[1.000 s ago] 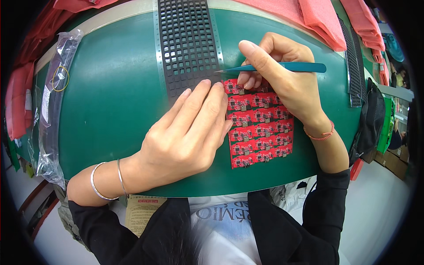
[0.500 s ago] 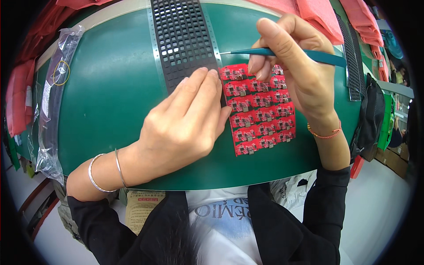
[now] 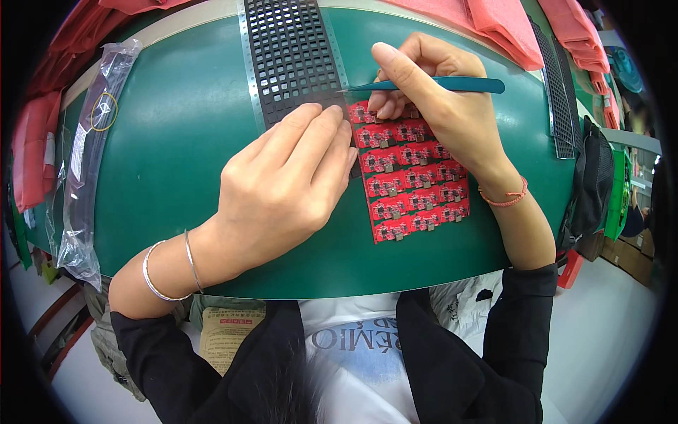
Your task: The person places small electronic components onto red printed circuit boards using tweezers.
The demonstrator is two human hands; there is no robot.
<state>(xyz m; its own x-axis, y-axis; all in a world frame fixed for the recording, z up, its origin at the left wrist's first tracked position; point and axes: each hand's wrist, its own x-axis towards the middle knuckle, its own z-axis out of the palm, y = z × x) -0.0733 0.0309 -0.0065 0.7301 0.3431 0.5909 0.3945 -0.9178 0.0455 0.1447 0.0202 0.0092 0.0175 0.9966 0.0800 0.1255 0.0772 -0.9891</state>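
Observation:
My left hand [image 3: 279, 169] lies with its fingers stretched out and side by side over the near end of a black sheet [image 3: 293, 49]. This sheet is cut into a grid of small squares on a clear backing strip, and the hand hides its near end. My right hand [image 3: 445, 106] is closed on blue-green tweezers [image 3: 472, 84]. Their thin tip points left and reaches the sheet's right edge, just beyond my left fingertips; whether it grips anything is too small to tell. A red panel of small circuit boards [image 3: 412, 172] lies beneath and beside my right hand, which covers its far right part.
On the green table [image 3: 169, 92], a clear plastic bag [image 3: 81, 191] with a yellow rubber band [image 3: 104, 112] lies along the left. Pink foam sheets [image 3: 505, 28] are stacked at the back right. Another black grid sheet [image 3: 559, 99] and a black mesh bag [image 3: 591, 187] sit at the right.
My right hand has moved left with the tweezers, bringing their tip from beside the black sheet onto its edge. My left hand has shifted slightly left. The view has moved slightly.

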